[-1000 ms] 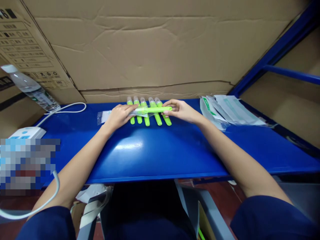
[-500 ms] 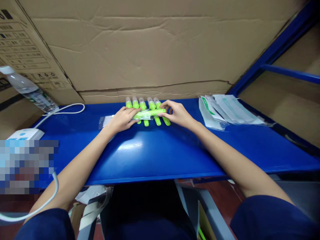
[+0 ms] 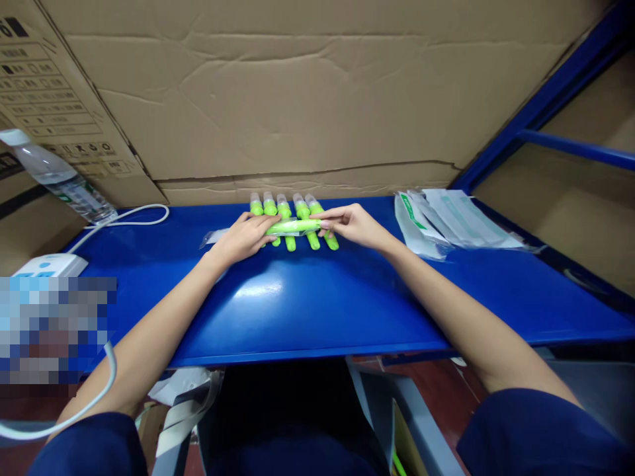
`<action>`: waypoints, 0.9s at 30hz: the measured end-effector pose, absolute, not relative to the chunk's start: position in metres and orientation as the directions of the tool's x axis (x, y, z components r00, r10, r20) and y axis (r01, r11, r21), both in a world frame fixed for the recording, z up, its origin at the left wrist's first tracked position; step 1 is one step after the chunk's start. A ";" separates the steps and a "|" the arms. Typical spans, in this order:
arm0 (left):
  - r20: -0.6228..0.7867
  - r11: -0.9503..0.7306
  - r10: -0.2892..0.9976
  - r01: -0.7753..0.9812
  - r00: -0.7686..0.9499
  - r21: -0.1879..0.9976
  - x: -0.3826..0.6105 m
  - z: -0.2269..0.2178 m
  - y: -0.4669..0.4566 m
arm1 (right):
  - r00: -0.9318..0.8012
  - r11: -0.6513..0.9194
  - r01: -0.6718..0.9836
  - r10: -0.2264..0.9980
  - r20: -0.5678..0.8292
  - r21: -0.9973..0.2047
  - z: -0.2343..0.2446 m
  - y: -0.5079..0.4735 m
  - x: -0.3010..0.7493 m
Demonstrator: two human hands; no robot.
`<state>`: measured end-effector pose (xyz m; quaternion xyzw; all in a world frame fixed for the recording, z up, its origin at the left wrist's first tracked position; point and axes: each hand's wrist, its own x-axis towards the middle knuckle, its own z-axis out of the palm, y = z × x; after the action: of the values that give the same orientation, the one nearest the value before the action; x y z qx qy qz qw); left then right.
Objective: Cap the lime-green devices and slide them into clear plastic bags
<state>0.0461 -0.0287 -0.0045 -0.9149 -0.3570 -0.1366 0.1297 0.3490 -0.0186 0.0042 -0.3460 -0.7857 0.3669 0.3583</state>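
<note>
A bright green highlighter (image 3: 297, 227) lies crosswise between my hands, with clear plastic around part of it. My left hand (image 3: 242, 238) grips its left end, fingers closed over it; a transparent plastic bag (image 3: 214, 237) sticks out to the left beneath that hand. At the other end, the thumb and fingers of my right hand (image 3: 358, 226) pinch the highlighter's tip. Just behind and under it, a row of several green highlighters (image 3: 290, 243) with clear caps lies on the blue tabletop (image 3: 317, 297), caps toward the cardboard. My left hand partly covers some of them.
Packaged face masks (image 3: 456, 218) lie on the right of the table. At the left are a tilted water bottle (image 3: 69, 185), a white power strip (image 3: 54, 266) and its cable (image 3: 143, 209). A cardboard wall (image 3: 278, 99) closes off the back; a blue frame (image 3: 536, 99) rises at the right.
My right hand has shifted slightly left and down, its fingers now closer together over the highlighter's right end. The left hand has hardly moved.
</note>
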 end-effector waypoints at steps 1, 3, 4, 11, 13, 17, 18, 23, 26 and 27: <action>0.340 -0.712 0.613 0.685 0.713 -0.151 0.047 -0.005 -0.029 | -0.499 0.524 0.298 0.798 0.337 -0.798 0.004 -0.018 0.350; 0.346 -0.718 0.596 0.674 0.725 -0.176 0.050 -0.005 -0.031 | -0.488 0.591 0.333 0.774 0.402 -0.734 0.002 -0.016 0.350; 0.350 -0.722 0.583 0.665 0.733 -0.189 0.052 -0.005 -0.032 | -0.485 0.615 0.345 0.763 0.426 -0.709 0.000 -0.016 0.349; 0.338 -0.764 0.500 0.590 0.797 -0.262 0.063 -0.005 -0.041 | -0.499 0.631 0.358 0.752 0.430 -0.688 -0.006 -0.019 0.339; 0.332 -0.758 0.499 0.589 0.801 -0.280 0.066 -0.005 -0.043 | -0.495 0.630 0.357 0.754 0.432 -0.689 -0.005 -0.021 0.336; 0.333 -0.755 0.484 0.579 0.809 -0.308 0.067 -0.006 -0.044 | -0.485 0.593 0.353 0.777 0.400 -0.724 -0.005 -0.025 0.331; 0.336 -0.755 0.480 0.577 0.810 -0.311 0.067 -0.006 -0.044 | -0.480 0.572 0.355 0.790 0.381 -0.739 -0.006 -0.026 0.330; 0.366 -0.737 0.500 0.607 0.785 -0.297 0.067 -0.005 -0.042 | -0.459 0.462 0.364 0.845 0.276 -0.809 -0.006 -0.028 0.328; 0.413 -0.696 0.547 0.670 0.728 -0.259 0.065 -0.001 -0.042 | -0.411 0.422 0.267 0.863 0.293 -0.866 -0.003 -0.027 0.330; 0.426 -0.682 0.562 0.689 0.709 -0.247 0.063 0.001 -0.042 | -0.400 0.409 0.221 0.866 0.300 -0.886 -0.001 -0.027 0.332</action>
<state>0.0632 -0.0415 0.0007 -0.9030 -0.3462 -0.1601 0.1980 0.3316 -0.0270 -0.0014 -0.3695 -0.7354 0.3990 0.4044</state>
